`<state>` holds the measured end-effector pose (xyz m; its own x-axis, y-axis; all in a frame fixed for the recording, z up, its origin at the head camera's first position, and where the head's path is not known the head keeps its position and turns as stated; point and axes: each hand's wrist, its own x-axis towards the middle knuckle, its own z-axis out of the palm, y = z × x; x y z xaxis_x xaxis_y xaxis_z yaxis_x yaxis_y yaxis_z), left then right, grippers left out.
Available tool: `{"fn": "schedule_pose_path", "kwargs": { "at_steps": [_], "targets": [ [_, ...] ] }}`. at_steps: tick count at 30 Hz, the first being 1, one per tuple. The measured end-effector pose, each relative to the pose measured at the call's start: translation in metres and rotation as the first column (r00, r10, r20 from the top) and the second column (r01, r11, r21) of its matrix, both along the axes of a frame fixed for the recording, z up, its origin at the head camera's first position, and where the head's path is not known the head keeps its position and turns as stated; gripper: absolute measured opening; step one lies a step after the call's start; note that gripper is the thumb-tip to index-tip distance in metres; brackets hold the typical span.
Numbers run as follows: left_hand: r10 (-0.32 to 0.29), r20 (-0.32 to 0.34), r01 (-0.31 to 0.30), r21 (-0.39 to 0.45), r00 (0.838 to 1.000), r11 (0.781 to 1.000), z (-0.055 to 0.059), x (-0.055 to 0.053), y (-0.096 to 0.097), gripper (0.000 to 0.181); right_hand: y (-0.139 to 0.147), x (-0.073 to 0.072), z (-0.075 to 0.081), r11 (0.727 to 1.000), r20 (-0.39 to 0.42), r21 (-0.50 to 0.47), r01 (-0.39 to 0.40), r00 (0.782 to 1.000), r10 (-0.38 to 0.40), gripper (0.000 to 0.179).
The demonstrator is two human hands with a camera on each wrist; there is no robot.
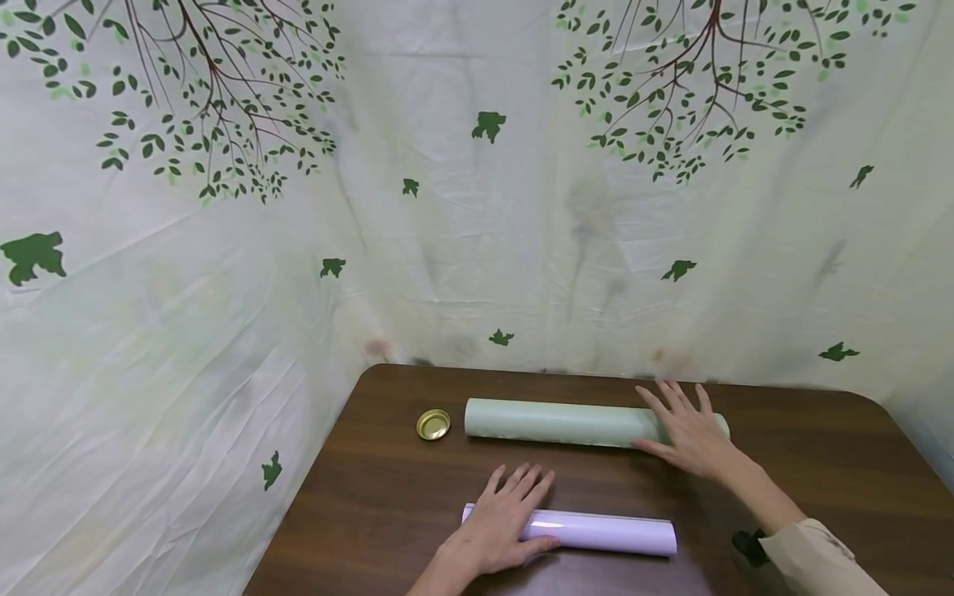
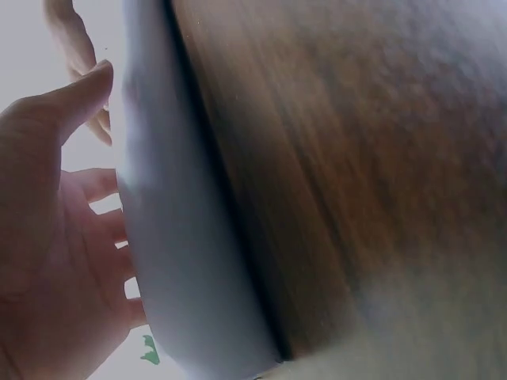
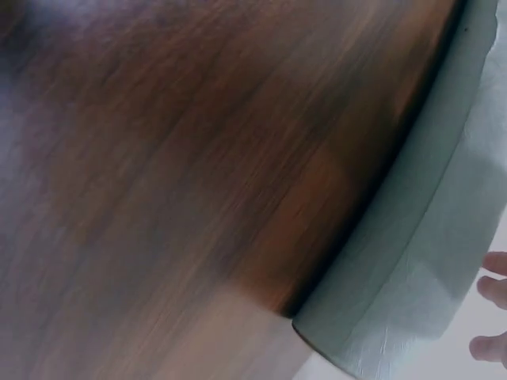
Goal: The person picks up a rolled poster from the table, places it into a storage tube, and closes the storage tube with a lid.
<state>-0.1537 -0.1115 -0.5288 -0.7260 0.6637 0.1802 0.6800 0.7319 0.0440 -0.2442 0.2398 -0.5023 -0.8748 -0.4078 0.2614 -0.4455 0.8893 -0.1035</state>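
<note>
A pale green roll (image 1: 551, 422) lies lengthwise across the back of the brown table. My right hand (image 1: 691, 439) rests over its right end with the fingers spread. Closer to me is a shiny lilac roll (image 1: 611, 532), roughly parallel to the green one. On its left part lies my left hand (image 1: 492, 530), fingers stretched forward and thumb along the near side. In the left wrist view the lilac roll (image 2: 182, 222) looks greyish and the fingers reach behind it. Only some fingertips (image 3: 493, 293) show beyond the green roll (image 3: 412, 261) in the right wrist view.
A small round gold lid (image 1: 433, 425) sits just left of the green roll. Beside the right sleeve (image 1: 812, 555) is a small black object (image 1: 749, 546), partly hidden. A pale cloth (image 1: 447, 248) with printed branches and leaves hangs behind the table (image 1: 373, 497) and along its left.
</note>
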Motion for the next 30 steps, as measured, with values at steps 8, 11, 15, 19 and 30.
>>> {"fn": "schedule_pose_path", "kwargs": {
  "at_steps": [8, 11, 15, 19, 30],
  "targets": [
    [0.008, 0.043, -0.007, -0.023, 0.999, 1.0, -0.001, 0.004, 0.001, 0.078, -0.01, -0.01, -0.007, 0.999, -0.001, -0.007, -0.045, 0.999, 0.045, 0.087],
    [0.014, 0.047, -0.012, -0.04, 0.999, 0.999, -0.002, 0.006, 0.001, 0.079, -0.014, -0.014, -0.011, 0.997, -0.015, -0.009, -0.074, 0.997, 0.074, 0.086],
    [-0.001, 0.016, 0.002, -0.064, 1.0, 0.998, -0.005, 0.007, 0.001, 0.076, -0.019, -0.018, -0.017, 0.996, -0.01, -0.007, -0.088, 0.996, 0.088, 0.087],
    [-0.043, -0.061, 0.038, -0.077, 0.997, 0.996, -0.008, 0.009, 0.001, 0.065, -0.022, -0.02, -0.022, 0.996, 0.006, -0.002, -0.089, 0.996, 0.089, 0.086],
    [-0.091, -0.132, 0.088, -0.026, 0.987, 0.996, -0.007, 0.011, -0.002, 0.049, -0.024, -0.019, -0.019, 0.996, -0.006, 0.024, -0.091, 0.996, 0.092, 0.079]
  ]
}}
